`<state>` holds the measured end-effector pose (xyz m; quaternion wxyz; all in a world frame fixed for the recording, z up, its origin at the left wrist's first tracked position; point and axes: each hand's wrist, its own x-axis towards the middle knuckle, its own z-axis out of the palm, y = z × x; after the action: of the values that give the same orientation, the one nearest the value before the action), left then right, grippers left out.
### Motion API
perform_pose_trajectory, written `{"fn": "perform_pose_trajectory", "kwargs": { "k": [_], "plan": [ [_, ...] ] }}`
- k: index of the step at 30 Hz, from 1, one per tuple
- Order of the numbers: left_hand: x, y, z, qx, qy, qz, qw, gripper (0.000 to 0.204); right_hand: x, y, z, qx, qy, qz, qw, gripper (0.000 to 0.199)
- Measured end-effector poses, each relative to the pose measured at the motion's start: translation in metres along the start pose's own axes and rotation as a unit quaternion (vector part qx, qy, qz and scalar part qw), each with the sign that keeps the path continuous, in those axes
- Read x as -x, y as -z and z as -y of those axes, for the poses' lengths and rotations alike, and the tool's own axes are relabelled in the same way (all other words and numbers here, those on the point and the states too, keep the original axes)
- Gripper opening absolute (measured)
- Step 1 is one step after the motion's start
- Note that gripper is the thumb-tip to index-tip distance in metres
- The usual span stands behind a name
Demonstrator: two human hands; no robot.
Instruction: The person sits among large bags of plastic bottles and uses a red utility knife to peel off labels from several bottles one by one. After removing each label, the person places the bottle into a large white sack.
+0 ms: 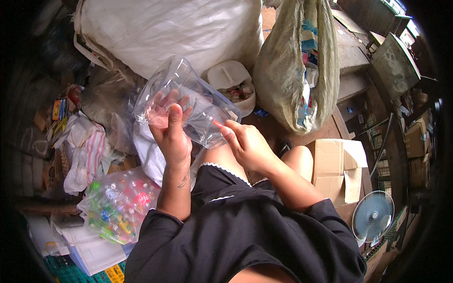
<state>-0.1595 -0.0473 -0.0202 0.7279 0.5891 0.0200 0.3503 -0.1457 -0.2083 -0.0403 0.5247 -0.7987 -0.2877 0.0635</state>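
Note:
A large clear plastic container point(181, 78), bottle-like with thin shiny walls, is held up over my lap. My left hand point(172, 129) grips its left side, the thumb on the near side and the fingers showing through the clear wall. At its lower right end, my right hand point(250, 145) is closed, thumb against fingers. From that pinch pokes a narrow red-orange thing point(217, 124), touching or very close to the plastic; its kind is too small to make out. The right fingertips are partly hidden.
Behind the container stand a big white sack point(170, 28), a white tub point(247, 101) of small pieces and a hanging mesh sack point(283, 70). A bag of colourful bottle caps point(118, 205) lies left. Flattened cardboard point(330, 162) and a fan point(373, 216) are at right.

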Motion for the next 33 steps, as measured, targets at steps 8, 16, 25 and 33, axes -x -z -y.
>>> {"fn": "perform_pose_trajectory", "kwargs": {
  "k": [8, 16, 25, 33],
  "plan": [
    [-0.010, 0.011, -0.011, 0.011, -0.025, -0.037, 0.999, 0.054, 0.023, -0.008, -0.032, 0.033, -0.086, 0.008, 0.996, 0.029],
    [-0.019, 0.013, -0.009, 0.050, -0.012, -0.049, 0.997, 0.052, 0.028, 0.017, -0.022, -0.039, -0.074, 0.002, 0.997, 0.031],
    [-0.004, 0.008, 0.002, 0.001, -0.049, 0.010, 0.999, 0.054, -0.016, 0.001, 0.017, 0.016, 0.038, -0.003, 0.999, 0.033],
    [-0.019, 0.031, 0.014, 0.003, -0.117, -0.029, 0.993, 0.057, 0.005, -0.006, -0.037, 0.088, -0.076, 0.030, 0.993, 0.041]
  ]
}}
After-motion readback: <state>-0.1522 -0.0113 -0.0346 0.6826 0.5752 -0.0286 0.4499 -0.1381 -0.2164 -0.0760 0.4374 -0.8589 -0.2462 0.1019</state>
